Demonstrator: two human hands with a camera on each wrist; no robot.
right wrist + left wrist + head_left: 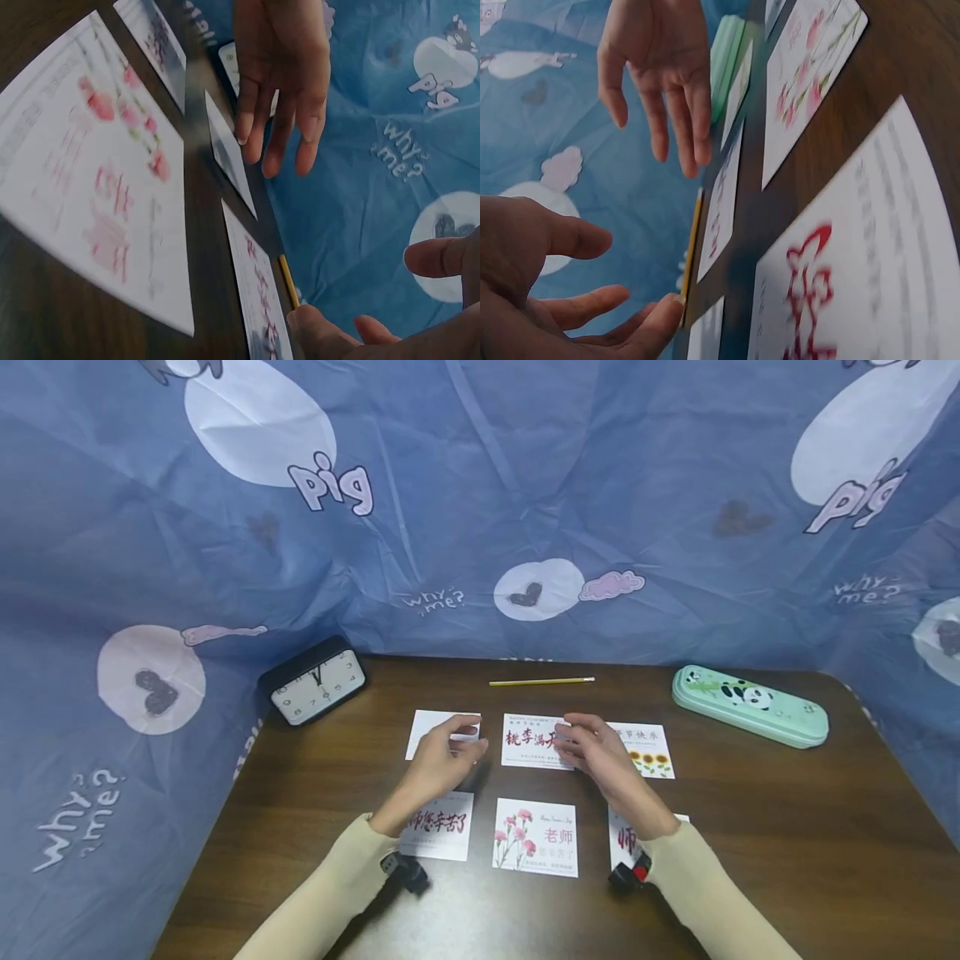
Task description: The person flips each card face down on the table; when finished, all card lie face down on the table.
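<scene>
In the head view my left hand (442,756) hovers over the blank-looking white card (431,722) at the back left, fingers loosely bent and holding nothing. My right hand (603,756) is held above the gap between the red-lettered card (528,743) and the sunflower card (654,752), also with nothing in it. In front lies a row of cards: a red-lettered one (438,831), a pink carnation card (536,839), and one (621,843) partly covered by the right forearm. Both wrist views show the two hands apart, fingers relaxed.
A yellow pencil (542,682) lies behind the cards. A black-and-white clock (318,685) stands at the left rear, and a green panda pencil case (750,706) lies at the right rear. A blue printed cloth (450,527) hangs behind the brown table (787,827).
</scene>
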